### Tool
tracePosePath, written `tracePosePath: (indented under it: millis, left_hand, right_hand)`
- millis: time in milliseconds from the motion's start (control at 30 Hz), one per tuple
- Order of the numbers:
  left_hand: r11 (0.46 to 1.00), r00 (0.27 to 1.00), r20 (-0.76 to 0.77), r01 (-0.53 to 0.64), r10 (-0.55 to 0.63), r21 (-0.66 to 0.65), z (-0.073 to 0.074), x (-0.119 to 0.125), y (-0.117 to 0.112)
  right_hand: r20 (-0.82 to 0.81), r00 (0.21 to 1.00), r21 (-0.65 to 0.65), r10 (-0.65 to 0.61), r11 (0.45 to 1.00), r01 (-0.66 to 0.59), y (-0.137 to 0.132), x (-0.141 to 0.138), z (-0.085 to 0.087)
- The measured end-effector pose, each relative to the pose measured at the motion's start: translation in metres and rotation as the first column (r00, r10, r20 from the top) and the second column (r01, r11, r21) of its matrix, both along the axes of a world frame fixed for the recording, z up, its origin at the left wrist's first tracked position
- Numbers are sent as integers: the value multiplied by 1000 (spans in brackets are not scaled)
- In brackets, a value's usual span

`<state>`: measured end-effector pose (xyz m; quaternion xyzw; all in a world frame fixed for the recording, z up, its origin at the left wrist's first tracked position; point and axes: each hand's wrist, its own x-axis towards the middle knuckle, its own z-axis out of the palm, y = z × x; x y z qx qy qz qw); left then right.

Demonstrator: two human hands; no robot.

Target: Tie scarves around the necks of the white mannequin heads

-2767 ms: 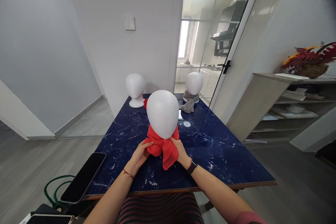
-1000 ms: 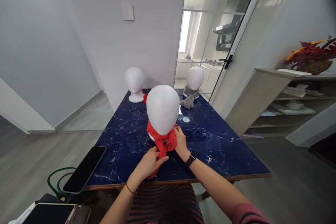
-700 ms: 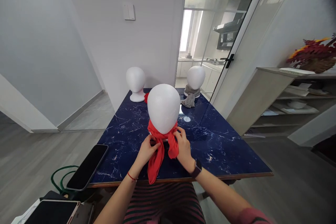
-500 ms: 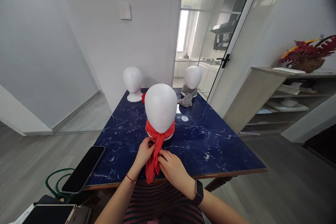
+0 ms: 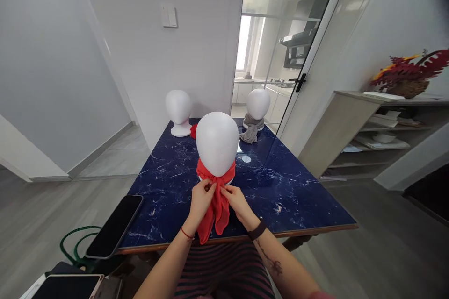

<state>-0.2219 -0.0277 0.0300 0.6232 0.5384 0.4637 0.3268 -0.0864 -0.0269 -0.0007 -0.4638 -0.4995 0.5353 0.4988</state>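
A white mannequin head stands upright near the middle of the dark blue marbled table. Around its neck a red scarf is wrapped, with a knot under the chin and two tails hanging toward the table's front edge. My left hand pinches the scarf just left of the knot. On the other side, my right hand pinches it close below the knot, thumb and fingertips together. The fingers partly cover the knot.
Behind stand a bare white mannequin head at left, with red cloth beside it, and another head wearing a grey scarf. A black phone overhangs the table's left front corner. Shelves stand at right.
Both hands have moved up toward the knot. My right wrist has turned and its fingers now pinch the scarf. The tails, bunched together before, now hang apart.
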Motion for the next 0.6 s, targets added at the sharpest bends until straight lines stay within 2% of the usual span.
tracePosePath:
  millis: [67, 167, 200, 267, 333, 433, 500, 600]
  left_hand:
    - [999, 997, 69, -27, 25, 30, -6, -7, 3]
    - [977, 979, 96, -190, 181, 99, -14, -19, 6]
    - [972, 975, 87, -212, 204, 102, -16, -22, 7]
    - [988, 990, 37, -142, 140, 61, -20, -24, 7]
    - [1000, 1000, -22, -6, 6, -1, -23, -23, 6]
    - [989, 986, -81, 144, -147, -46, -24, -23, 2]
    - [982, 980, -76, 182, -185, -50, -25, -26, -1]
    - [988, 987, 68, 146, -142, -56, -24, -32, -5]
  right_hand:
    - [-25, 998, 20, -63, 998, 64, 1, 1, -4]
    - [41, 966, 103, -254, 963, 248, 1, 9, -8]
    - [78, 956, 131, -284, 953, 273, 0, 11, -9]
    - [184, 950, 179, -252, 959, 219, -2, 12, -9]
    - [327, 933, 212, -153, 973, 85, -7, 11, -8]
    - [505, 860, 262, -75, 963, -70, -13, 10, -5]
    - [555, 830, 277, -60, 954, -117, -14, 16, -3]
    - [505, 863, 196, -13, 976, -99, -11, 30, 2]
